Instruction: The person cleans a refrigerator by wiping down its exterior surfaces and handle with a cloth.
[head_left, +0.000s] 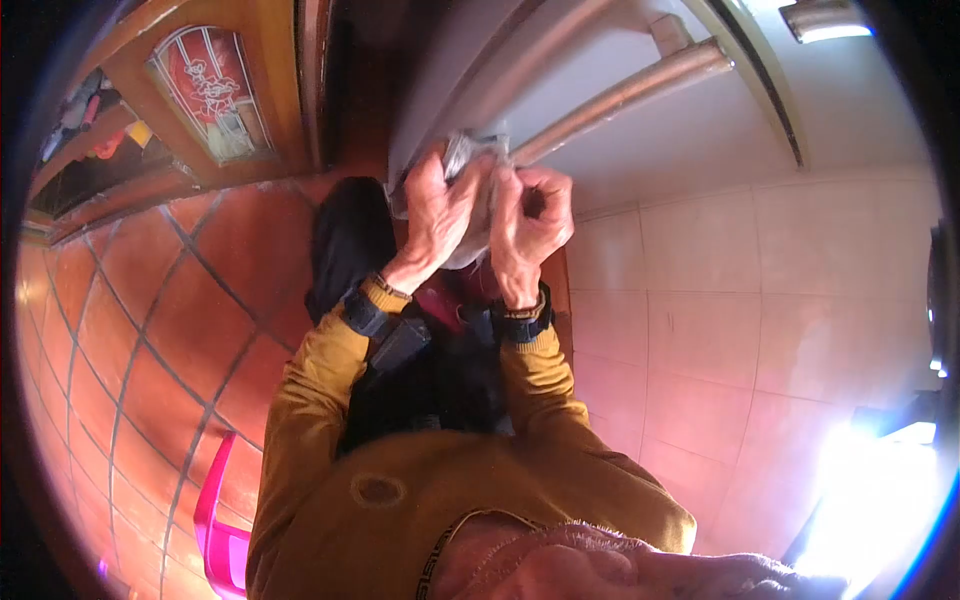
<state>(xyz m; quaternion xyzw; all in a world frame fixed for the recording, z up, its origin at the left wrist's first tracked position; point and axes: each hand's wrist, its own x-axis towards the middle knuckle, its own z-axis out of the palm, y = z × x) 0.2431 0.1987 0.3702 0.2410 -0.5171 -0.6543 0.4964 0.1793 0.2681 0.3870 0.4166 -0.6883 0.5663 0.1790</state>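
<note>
My left hand (434, 214) is closed on a crumpled, thin greyish cloth (472, 236), its fingers partly smeared by motion. Pinched into the same cloth is my right hand (530, 218), thumb and fingers pressed together. The cloth bunches up above my fingers and hangs down between the two hands. Just beyond my right hand lies the lower end of a worn wooden bar (625, 102). The bar slants up to the right across a pale, smooth surface (600, 55). Whether the cloth touches the bar, I cannot tell.
A wooden cabinet (285, 80) with a decorated glass pane (212, 92) stands at the upper left. Terracotta floor tiles (150, 290) spread on the left, beside a pink plastic chair (215, 520). Pale wall tiles (700, 330) are at the right, near a bright light (880, 500).
</note>
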